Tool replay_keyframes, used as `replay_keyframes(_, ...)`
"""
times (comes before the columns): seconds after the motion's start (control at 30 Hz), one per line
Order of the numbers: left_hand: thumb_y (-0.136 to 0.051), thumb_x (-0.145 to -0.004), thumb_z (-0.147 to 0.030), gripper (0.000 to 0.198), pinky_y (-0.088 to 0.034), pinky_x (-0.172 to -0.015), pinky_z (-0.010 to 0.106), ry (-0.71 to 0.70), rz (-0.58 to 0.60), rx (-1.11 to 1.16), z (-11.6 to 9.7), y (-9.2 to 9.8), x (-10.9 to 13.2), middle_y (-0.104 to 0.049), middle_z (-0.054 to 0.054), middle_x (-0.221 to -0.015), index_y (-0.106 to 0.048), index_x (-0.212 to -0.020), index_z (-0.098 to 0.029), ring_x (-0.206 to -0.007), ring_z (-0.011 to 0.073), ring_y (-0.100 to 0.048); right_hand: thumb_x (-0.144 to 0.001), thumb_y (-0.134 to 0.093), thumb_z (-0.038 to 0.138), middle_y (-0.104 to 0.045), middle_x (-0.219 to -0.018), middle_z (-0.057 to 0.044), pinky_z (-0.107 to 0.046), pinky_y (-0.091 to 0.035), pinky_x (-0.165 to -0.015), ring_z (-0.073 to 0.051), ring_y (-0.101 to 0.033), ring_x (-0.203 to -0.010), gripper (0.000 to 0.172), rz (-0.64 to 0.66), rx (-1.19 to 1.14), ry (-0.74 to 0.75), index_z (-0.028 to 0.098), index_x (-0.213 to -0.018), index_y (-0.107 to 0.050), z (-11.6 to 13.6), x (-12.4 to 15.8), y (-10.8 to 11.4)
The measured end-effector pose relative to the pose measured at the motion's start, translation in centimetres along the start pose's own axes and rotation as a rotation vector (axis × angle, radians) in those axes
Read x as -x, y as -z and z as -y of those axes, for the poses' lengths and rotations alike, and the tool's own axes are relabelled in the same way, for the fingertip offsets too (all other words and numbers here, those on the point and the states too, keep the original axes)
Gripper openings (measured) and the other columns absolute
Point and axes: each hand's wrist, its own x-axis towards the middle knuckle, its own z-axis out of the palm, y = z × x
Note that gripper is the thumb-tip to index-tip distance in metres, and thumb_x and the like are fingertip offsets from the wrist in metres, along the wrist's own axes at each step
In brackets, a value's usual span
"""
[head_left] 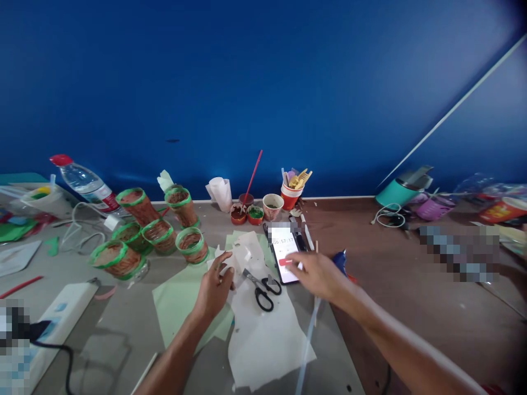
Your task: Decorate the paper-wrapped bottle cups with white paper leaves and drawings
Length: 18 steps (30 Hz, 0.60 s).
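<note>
My right hand reaches over the phone, a fingertip at the red button on its lit timer screen. It grips nothing that I can see. My left hand hovers at or just above the paper, fingers loosely bent and apart, beside small white paper scraps. Between the hands lie scissors with black handles, blades slightly parted, on a torn white paper sheet. Pale green paper spreads under and left of my left hand.
Several brown cups with green rims stand at the left, near a plastic bottle. Small paint cups and a cup of wooden utensils line the blue wall. A power strip lies front left.
</note>
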Motion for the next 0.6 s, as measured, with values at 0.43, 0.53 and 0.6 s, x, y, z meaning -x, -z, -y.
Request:
replay_keyframes(0.43,-0.042,-0.085,-0.015,0.030,-0.026,-0.111,0.052,-0.386,0.019,-0.418,0.5,0.4,0.0,-0.076,0.006,-0.093,-0.067,-0.097,-0.024,-0.083,0.0221,-0.069,-0.085,-0.053,0.026,-0.070,-0.110,-0.019,-0.038,-0.046,-0.079,-0.032,-0.066,-0.102,0.030,-0.061,0.212,-0.342,0.016,-0.112,-0.064,-5.1,-9.5,0.6)
replay_keyframes(0.53,-0.044,-0.084,-0.016,0.028,-0.027,-0.109,0.053,-0.363,0.027,-0.411,0.3,0.5,0.0,-0.075,0.007,-0.097,-0.068,-0.097,-0.024,-0.092,0.0249,-0.068,-0.083,-0.055,0.022,-0.070,-0.109,-0.018,-0.037,-0.046,-0.080,-0.031,-0.066,-0.101,0.030,-0.066,0.176,-0.350,0.016,-0.111,-0.064,-5.2,-9.9,0.6)
replay_keyframes(0.6,-0.046,-0.084,-0.018,0.026,-0.030,-0.108,0.052,-0.355,0.013,-0.414,0.2,0.5,0.1,-0.075,0.007,-0.096,-0.068,-0.096,-0.024,-0.092,0.0254,-0.067,-0.083,-0.054,0.021,-0.070,-0.109,-0.018,-0.036,-0.045,-0.081,-0.031,-0.065,-0.103,0.032,-0.102,0.138,-0.352,0.015,-0.114,-0.062,-5.4,-10.0,1.2)
